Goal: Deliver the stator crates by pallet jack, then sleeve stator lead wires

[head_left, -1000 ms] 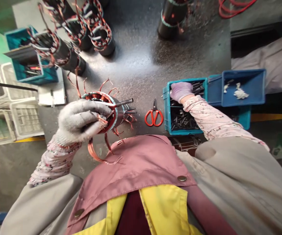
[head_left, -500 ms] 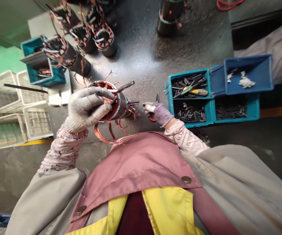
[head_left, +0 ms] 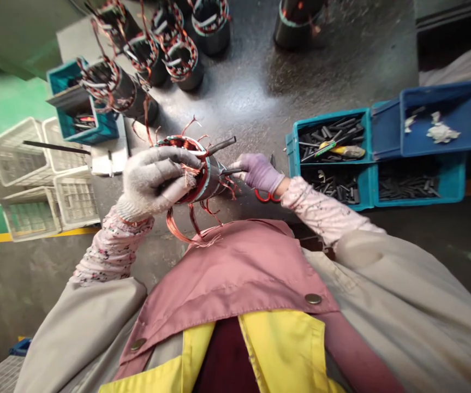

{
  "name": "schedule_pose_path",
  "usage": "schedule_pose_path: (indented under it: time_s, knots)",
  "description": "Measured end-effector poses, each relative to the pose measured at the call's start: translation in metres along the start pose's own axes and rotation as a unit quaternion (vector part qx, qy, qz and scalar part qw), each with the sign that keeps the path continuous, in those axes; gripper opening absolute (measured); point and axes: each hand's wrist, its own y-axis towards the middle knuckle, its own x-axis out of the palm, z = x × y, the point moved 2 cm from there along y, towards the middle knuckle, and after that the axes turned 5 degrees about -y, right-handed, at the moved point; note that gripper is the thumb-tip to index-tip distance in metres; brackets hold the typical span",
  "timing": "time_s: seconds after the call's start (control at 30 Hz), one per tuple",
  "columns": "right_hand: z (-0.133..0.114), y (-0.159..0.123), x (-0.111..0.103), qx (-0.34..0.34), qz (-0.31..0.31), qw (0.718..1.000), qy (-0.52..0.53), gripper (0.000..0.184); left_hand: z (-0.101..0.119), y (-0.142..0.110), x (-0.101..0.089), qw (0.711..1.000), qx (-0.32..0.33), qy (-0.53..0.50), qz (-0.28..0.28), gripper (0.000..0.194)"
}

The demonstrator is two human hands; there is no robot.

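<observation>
A motor stator [head_left: 214, 177] lies tilted on the bench in front of me, its copper windings and loose wire ends facing left. My left hand [head_left: 155, 180], in a whitish glove, is closed on a bundle of copper wires [head_left: 190, 170] at the stator's rim. A longer black sleeve [head_left: 222, 145] sticks out above. At the stator's right end, my right hand [head_left: 260, 172], in a purple glove, pinches the tip of a thin black sleeve [head_left: 232, 171]. Red-handled scissors [head_left: 263, 196] lie just below that hand, partly covered by it.
Teal bins [head_left: 364, 207] on the right hold black sleeve pieces, with a yellow-handled tool on top. A blue tray [head_left: 464, 117] with white scraps sits over them. Several stators [head_left: 186, 71] stand at the back left, another stator [head_left: 294, 30] at the back. White baskets [head_left: 75, 202] are far left.
My right hand has moved left to the thin black sleeve at the stator, uncovering the scissors' red handles. My left hand keeps its hold on the wires. The view has shifted slightly.
</observation>
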Motion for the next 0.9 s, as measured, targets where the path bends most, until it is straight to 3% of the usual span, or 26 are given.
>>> schedule_pose_path:
  time_s: [0.1,0.23,0.3,0.4,0.5,0.6,0.7,0.8,0.9]
  knots:
    - [0.001,-0.001,-0.008,-0.058,-0.071,0.994,-0.065,0.027,0.000,-0.001,-0.001,1.000,-0.011,0.004,0.009,0.008]
    - [-0.005,-0.017,-0.009,-0.027,-0.076,0.989,-0.122,0.043,0.000,-0.004,-0.001,0.999,-0.044,0.011,-0.003,0.010]
    - [-0.012,-0.015,-0.009,-0.021,-0.116,0.978,-0.171,0.040,0.000,-0.004,-0.003,0.999,-0.033,0.000,-0.007,0.009]
    - [-0.019,0.010,-0.014,-0.048,-0.176,0.962,-0.203,0.028,-0.001,-0.003,-0.005,1.000,-0.004,-0.021,-0.023,0.013]
    - [-0.013,0.041,-0.019,-0.097,-0.232,0.961,-0.114,0.013,-0.004,-0.002,-0.008,0.999,0.013,-0.022,-0.032,0.016]
    - [0.002,0.043,-0.018,-0.090,-0.279,0.954,0.056,0.015,-0.005,-0.001,-0.010,0.999,0.029,-0.014,-0.036,0.015]
    - [0.015,0.013,-0.018,-0.005,-0.198,0.956,0.217,0.016,-0.005,0.001,-0.012,0.997,0.048,-0.029,-0.061,0.020]
    - [0.018,-0.023,-0.017,0.099,-0.085,0.950,0.284,0.027,-0.005,0.002,-0.014,0.994,0.041,-0.050,-0.085,0.024]
    - [0.007,-0.035,-0.012,0.153,-0.074,0.935,0.311,0.023,-0.006,0.002,-0.017,0.994,0.019,-0.057,-0.091,0.023]
